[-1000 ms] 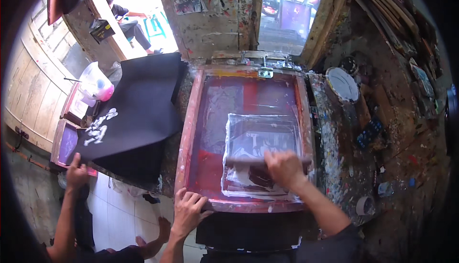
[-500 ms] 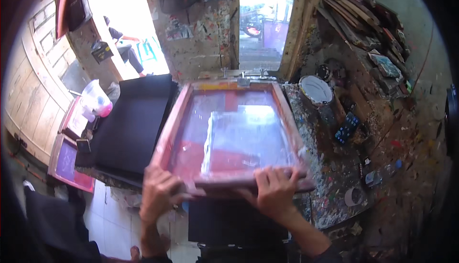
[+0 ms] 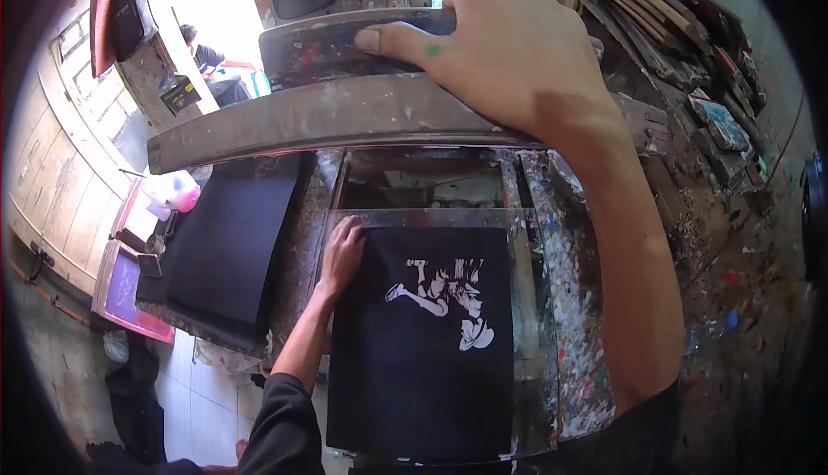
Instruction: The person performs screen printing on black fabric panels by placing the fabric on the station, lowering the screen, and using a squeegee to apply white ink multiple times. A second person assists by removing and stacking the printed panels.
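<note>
A wooden screen-printing frame (image 3: 302, 117) is raised close to me, its bar spanning the upper middle. My right hand (image 3: 526, 61) is closed on it and on a dark, paint-spotted board, apparently a squeegee, against the bar; the thumb lies across the board and the other fingertips are hidden. Below, a black sheet (image 3: 414, 389) lies flat on a glass-like board (image 3: 431, 218), with a white printed figure (image 3: 444, 294) in its upper half. My left hand (image 3: 343, 255) holds the sheet's far left corner, fingers close together.
At left lies a stack of black sheets (image 3: 233, 242), with a pink-and-white container (image 3: 177, 190) behind it. A smaller purple-meshed frame (image 3: 134, 294) leans beyond. Dried paint crusts the table edge (image 3: 578, 328) on the right. Wooden boards (image 3: 655, 18) are piled far right. Another person (image 3: 207, 56) sits outside the doorway.
The screen frame has swung up from lying flat, uncovering the black sheet with its white print. My left hand has left the frame and moved to the sheet's corner; my right rose with the frame.
</note>
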{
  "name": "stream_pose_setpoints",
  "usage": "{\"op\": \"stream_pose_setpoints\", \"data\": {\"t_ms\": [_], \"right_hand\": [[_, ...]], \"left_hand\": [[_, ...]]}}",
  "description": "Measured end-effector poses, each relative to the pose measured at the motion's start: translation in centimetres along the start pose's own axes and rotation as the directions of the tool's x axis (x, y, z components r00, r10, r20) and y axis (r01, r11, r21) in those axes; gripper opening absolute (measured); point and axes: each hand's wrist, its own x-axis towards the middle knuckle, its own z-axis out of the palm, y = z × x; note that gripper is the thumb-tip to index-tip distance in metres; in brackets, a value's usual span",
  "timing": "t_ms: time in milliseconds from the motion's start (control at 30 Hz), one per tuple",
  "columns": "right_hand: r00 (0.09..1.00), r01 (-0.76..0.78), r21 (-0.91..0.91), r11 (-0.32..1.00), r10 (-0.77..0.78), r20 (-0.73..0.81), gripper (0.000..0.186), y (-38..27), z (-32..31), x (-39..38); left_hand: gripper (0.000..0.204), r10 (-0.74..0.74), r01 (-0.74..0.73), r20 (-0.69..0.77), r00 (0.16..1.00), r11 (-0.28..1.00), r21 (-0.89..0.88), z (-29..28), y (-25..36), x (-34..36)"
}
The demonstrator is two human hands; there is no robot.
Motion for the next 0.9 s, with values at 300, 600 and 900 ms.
{"op": "stream_pose_setpoints", "data": {"t_ms": [300, 600, 900], "right_hand": [[0.998, 0.041, 0.019, 0.999, -0.04, -0.038, 0.089, 2.2, 0.5, 2.5], [0.991, -0.041, -0.006, 0.999, 0.041, 0.129, 0.095, -0.1, 0.4, 2.6], [0.999, 0.003, 0.004, 1.0, -0.003, -0.052, 0.088, 3.8, 0.3, 5.1]], "left_hand": [[0.021, 0.155, -0.142, -0.05, 0.987, 0.969, 0.203, -1.4, 3.0, 3.8], [0.024, -0.255, 0.285, 0.131, 0.958, 0.9, -0.33, -2.3, 1.1, 2.4], [0.011, -0.598, 0.502, -0.658, 0.458, 0.785, -0.364, -26.9, -9.5, -9.9]]}}
